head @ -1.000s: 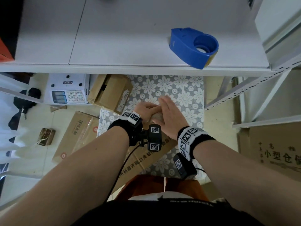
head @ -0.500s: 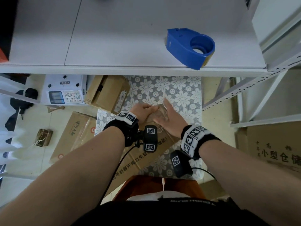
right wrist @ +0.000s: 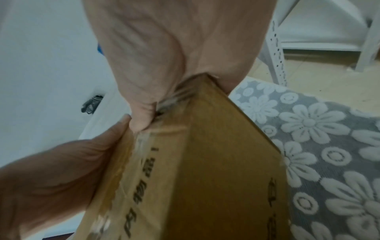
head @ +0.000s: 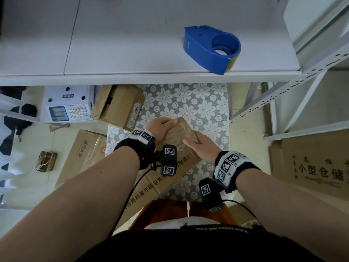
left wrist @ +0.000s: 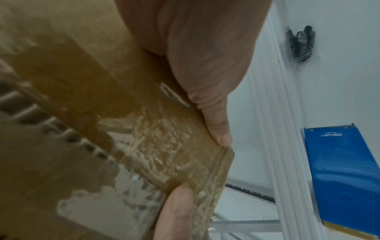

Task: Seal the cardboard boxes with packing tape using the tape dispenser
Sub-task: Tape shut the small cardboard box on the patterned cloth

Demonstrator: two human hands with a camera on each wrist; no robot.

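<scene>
A long brown cardboard box [head: 149, 190] lies across my lap below the table edge, its far end covered with wrinkled clear tape [head: 177, 134]. My left hand [head: 162, 126] holds that end from the left, its thumb [left wrist: 218, 129] pressed on the tape [left wrist: 164, 142]. My right hand [head: 200, 146] grips the right corner; its thumb [right wrist: 141, 120] lies on top and the box [right wrist: 216, 162] runs into its palm. The blue tape dispenser [head: 209, 48] stands untouched on the white table [head: 132, 53] and also shows in the left wrist view [left wrist: 341, 175].
A grey floral cloth [head: 198, 103] lies under the box. An open carton [head: 117, 104] and a white scale [head: 68, 104] sit beneath the table at left, with flat cartons [head: 85, 152] on the floor. A white shelf frame [head: 283, 95] and a printed carton [head: 317, 167] stand at right.
My hands were pressed together over the box end. They have slid apart to its left and right sides, and the taped end now shows between them.
</scene>
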